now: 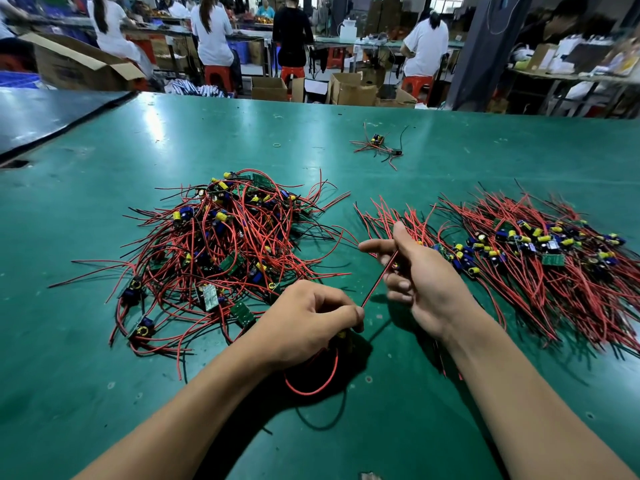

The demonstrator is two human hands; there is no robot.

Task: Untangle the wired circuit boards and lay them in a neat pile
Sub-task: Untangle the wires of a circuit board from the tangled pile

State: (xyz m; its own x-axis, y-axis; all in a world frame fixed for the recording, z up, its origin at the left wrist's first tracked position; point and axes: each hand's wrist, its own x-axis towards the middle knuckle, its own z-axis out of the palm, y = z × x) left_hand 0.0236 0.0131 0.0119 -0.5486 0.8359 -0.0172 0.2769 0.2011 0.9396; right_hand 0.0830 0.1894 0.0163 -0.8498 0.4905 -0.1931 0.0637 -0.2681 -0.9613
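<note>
A tangled heap of small circuit boards [221,251] with red and black wires lies on the green table at centre left. To the right spreads a combed pile of boards [540,251], wires lying roughly parallel. My left hand [308,320] grips one board, mostly hidden under its fingers, with a red loop of wire [313,388] hanging below. A taut red wire [377,282] runs from that hand up to my right hand [422,275], which pinches it between curled fingers, index finger pointing left.
A small stray cluster of boards and wires [379,147] lies farther back on the green table [346,427], with a rubber band [276,145] nearby. Beyond the far edge stand cardboard boxes [353,88], red stools and several seated people at workbenches.
</note>
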